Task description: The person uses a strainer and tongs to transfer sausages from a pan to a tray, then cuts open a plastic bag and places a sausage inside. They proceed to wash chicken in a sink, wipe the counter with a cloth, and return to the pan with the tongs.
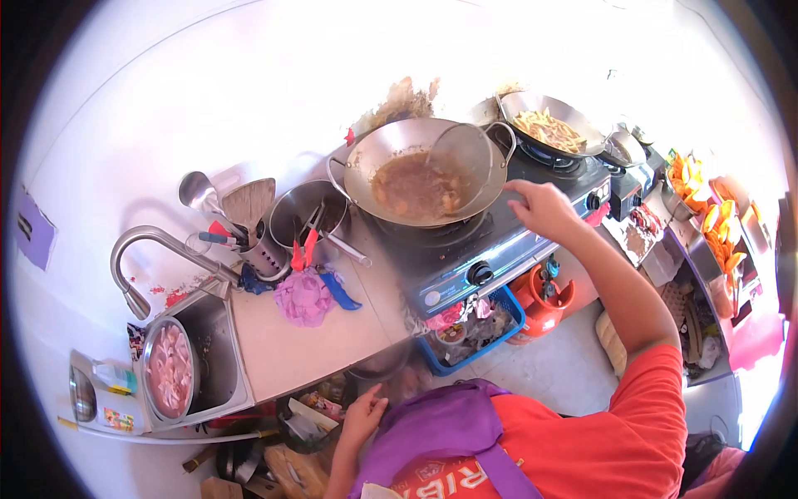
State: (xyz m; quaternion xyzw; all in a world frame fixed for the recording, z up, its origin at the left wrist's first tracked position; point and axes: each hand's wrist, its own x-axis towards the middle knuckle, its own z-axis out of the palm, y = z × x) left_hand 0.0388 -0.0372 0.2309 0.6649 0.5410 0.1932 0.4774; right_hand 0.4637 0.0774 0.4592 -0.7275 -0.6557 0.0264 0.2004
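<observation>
A metal wok [370, 166] holds brown, bubbling liquid with pieces in it. Inside its right half leans a round strainer [461, 158], its handle not clearly visible. At the wok's right rim is my right hand [540, 208], fingers curled together; what they hold, if anything, is hidden. My left hand [364, 413] hangs below the counter edge, fingers loosely bent and apart, holding nothing. Left of the wok stands a deep pot [287, 212] with red-handled tongs [306, 248] across its rim.
A second wok [549, 125] holds yellowish strips. Utensils stand in a metal holder [264, 254] near the faucet [154, 237]. The sink [220, 358] has a bowl of raw meat [170, 370]. Below the stove are a blue basket [436, 358] and an orange gas cylinder [532, 312].
</observation>
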